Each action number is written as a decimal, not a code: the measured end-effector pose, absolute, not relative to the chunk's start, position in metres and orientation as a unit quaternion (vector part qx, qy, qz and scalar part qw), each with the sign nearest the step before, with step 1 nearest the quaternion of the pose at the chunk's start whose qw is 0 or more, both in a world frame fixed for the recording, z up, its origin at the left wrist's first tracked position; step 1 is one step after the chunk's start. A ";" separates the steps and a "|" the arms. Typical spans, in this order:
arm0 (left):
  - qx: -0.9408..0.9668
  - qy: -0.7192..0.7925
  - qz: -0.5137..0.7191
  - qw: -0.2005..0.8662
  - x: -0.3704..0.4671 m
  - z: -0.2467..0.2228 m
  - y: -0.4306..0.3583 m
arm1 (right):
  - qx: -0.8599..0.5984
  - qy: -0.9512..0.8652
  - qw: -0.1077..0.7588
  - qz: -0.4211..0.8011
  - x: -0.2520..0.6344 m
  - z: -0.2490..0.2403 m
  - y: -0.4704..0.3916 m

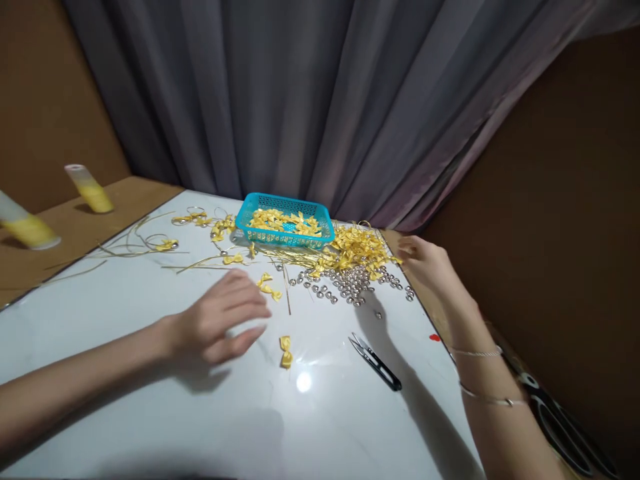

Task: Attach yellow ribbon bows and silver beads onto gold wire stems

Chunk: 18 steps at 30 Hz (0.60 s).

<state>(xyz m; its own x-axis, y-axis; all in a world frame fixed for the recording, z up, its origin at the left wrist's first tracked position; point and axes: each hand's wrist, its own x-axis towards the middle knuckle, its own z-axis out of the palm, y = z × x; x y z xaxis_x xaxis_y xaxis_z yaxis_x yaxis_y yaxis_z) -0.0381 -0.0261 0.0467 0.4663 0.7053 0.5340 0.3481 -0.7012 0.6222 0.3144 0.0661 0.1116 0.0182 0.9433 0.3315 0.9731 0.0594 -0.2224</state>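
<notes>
My left hand [227, 319] hovers over the white table, its fingers apart and holding nothing, just left of a single yellow bow [285, 352]. Two more bows [270, 288] lie beyond its fingertips. At the right edge of the table, my right hand [425, 261] is beside a heap of yellow bows [357, 245]; its fingers are bent together near a bow at the heap's edge, and what they grip is too small to make out. Silver beads [353, 283] are scattered in front of the heap. A blue basket [285, 240] at the back holds more bows.
Black thread snips [375, 363] lie at the centre right. Gold wires [135, 250] spread over the left of the table. Two yellow spools [93, 190] stand at the far left. Large scissors [565, 427] are at the lower right, and a grey curtain [280, 100] hangs behind.
</notes>
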 end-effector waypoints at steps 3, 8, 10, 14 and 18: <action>0.837 0.358 0.410 0.058 -0.082 0.049 -0.065 | -0.685 -0.704 0.188 0.004 0.316 0.122 0.035; 0.898 0.307 0.306 -0.077 -0.141 0.053 -0.081 | -0.616 -0.761 0.150 0.139 0.287 0.106 -0.008; 0.870 0.358 0.322 -0.104 -0.154 0.057 -0.080 | -0.570 -0.786 0.124 0.206 0.265 0.091 -0.021; 0.837 0.400 0.352 -0.122 -0.153 0.061 -0.080 | -0.480 -0.832 0.057 0.273 0.216 0.066 -0.042; 0.855 0.396 0.335 -0.020 -0.134 0.055 -0.079 | -0.444 -0.864 0.018 0.235 0.180 0.053 -0.055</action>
